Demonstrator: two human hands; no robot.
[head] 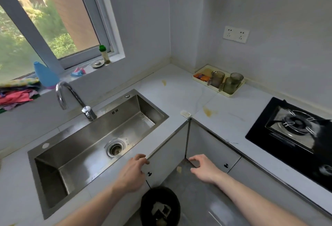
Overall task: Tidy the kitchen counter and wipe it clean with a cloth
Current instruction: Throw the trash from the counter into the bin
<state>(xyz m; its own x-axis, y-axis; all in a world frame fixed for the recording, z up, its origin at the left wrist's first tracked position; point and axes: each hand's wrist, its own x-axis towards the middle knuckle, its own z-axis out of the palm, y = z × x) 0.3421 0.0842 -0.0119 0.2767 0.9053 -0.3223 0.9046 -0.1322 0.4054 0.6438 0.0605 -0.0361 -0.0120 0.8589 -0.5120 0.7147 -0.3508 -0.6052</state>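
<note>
The pale L-shaped counter (176,89) carries two yellowish stains, one near the corner (164,82) and one by the stove (208,111). A small white scrap (185,113) lies at the counter's inner corner. Coloured cloths (17,94) are piled on the windowsill at the far left. My left hand (133,173) hovers over the counter's front edge beside the sink, fingers curled and apart, holding nothing. My right hand (203,168) hangs in front of the cabinet doors, fingers spread, holding nothing.
A steel sink (93,135) with a tap (71,98) fills the left counter. A cream tray (231,92) with three glass mugs stands at the back right. A black gas stove (294,134) lies right. A black bin (159,206) stands on the floor below. A blue bottle (45,74) and a green-capped bottle (103,53) stand on the sill.
</note>
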